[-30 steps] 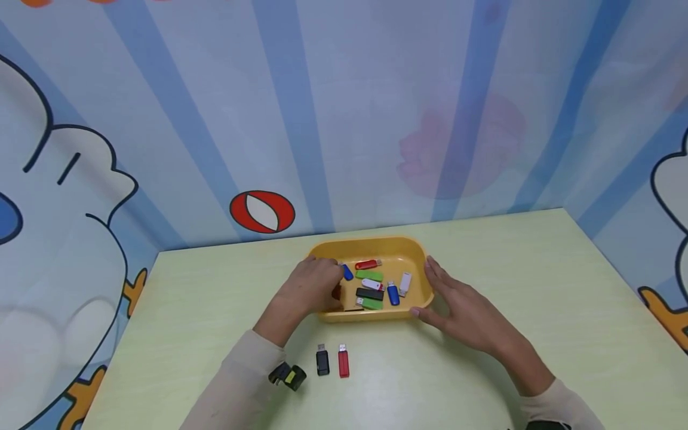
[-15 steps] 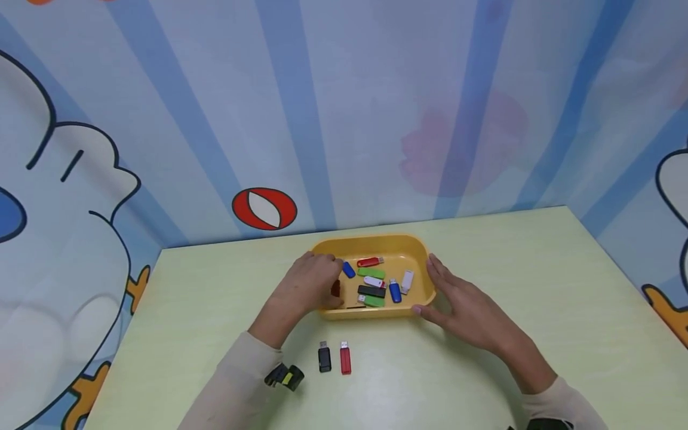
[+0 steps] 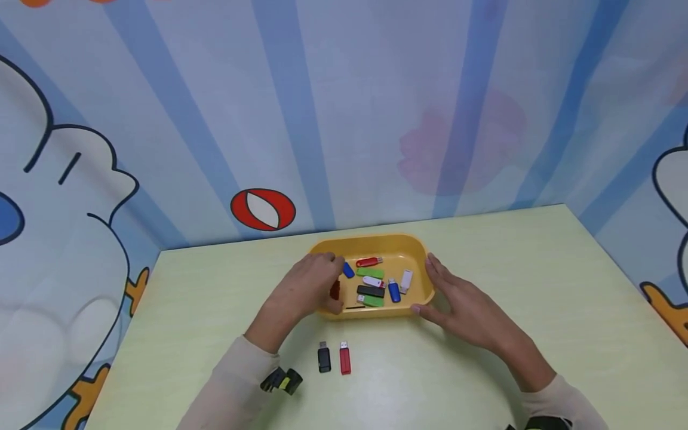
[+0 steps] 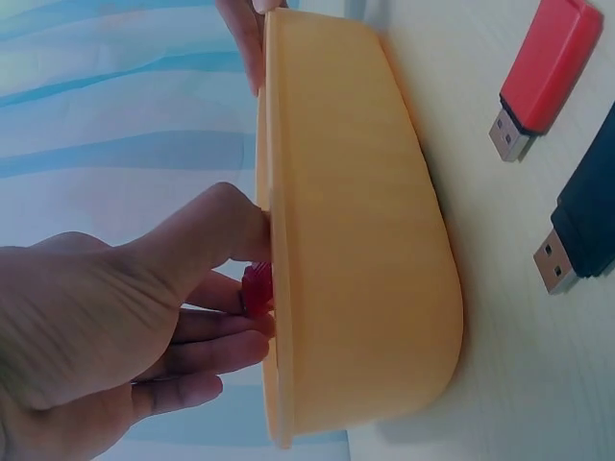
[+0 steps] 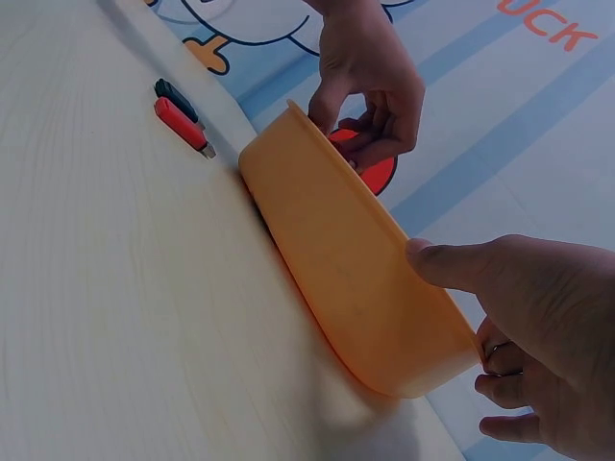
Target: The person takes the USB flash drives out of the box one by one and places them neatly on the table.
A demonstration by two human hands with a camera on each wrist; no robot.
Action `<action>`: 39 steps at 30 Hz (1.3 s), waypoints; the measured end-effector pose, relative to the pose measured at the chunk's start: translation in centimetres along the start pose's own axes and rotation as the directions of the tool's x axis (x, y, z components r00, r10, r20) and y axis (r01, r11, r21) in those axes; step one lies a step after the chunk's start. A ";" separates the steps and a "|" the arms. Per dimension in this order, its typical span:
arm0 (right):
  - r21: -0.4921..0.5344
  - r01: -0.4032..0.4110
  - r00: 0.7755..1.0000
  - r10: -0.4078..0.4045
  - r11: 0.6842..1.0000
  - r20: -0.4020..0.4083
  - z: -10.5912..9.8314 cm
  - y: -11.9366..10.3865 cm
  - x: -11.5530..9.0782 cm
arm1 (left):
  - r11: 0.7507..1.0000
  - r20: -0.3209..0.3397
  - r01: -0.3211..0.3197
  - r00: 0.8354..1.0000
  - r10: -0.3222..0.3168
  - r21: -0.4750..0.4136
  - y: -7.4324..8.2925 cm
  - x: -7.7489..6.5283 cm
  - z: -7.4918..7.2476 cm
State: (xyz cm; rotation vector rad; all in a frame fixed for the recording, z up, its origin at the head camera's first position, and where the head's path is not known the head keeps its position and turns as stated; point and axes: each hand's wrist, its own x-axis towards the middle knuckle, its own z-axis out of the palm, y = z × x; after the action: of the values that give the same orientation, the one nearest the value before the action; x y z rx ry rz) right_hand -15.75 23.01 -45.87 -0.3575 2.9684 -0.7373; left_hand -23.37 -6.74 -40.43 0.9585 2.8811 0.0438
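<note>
A yellow plastic tray (image 3: 373,238) holding several USB sticks stands on the table. My left hand (image 3: 305,283) reaches over its left end, fingers curled inside the rim. Between thumb and fingertips it pinches a red USB stick (image 4: 257,287), mostly hidden by the fingers and the tray wall. At the opposite end my right hand (image 3: 467,307) holds the tray, thumb on the front rim and fingers around the right side. In the tray lie blue (image 3: 394,291), green (image 3: 371,273), white (image 3: 406,280), black (image 3: 371,291) and red (image 3: 368,261) USB sticks.
In front of the tray, a black USB stick (image 3: 323,358) and a red USB stick (image 3: 345,359) lie side by side on the pale table (image 3: 408,382), connectors pointing away from me. A printed cloth backdrop (image 3: 365,119) rises behind the table's far edge.
Both hands keep nearly the same places at the tray. The left hand's fingers shift slightly around the red USB stick; the view itself moves a little.
</note>
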 end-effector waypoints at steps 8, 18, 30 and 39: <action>-0.002 0.006 1.000 -0.006 1.000 -0.005 -0.2 0.1 0.1 | 1.000 -0.019 -0.021 1.000 0.021 -0.006 0.5 -0.5 -0.6; 0.001 0.000 1.000 0.000 1.000 0.001 -0.2 0.0 0.2 | 0.997 -0.078 -0.081 0.994 0.080 -0.006 1.2 -1.6 -1.1; 0.004 -0.004 1.000 0.004 1.000 0.008 0.0 0.0 0.3 | 0.991 -0.097 -0.128 0.987 0.125 -0.025 1.9 -2.6 -1.3; 0.012 0.007 1.000 -0.007 1.000 0.007 0.1 0.0 0.2 | 0.991 -0.115 -0.134 0.985 0.131 -0.019 2.3 -3.3 -1.2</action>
State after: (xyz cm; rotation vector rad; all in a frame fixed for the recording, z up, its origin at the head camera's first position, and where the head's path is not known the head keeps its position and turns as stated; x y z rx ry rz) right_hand -15.91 22.94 -45.96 -0.3695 2.9567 -0.7520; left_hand -19.46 -6.89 -38.83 1.1780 2.9053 0.1516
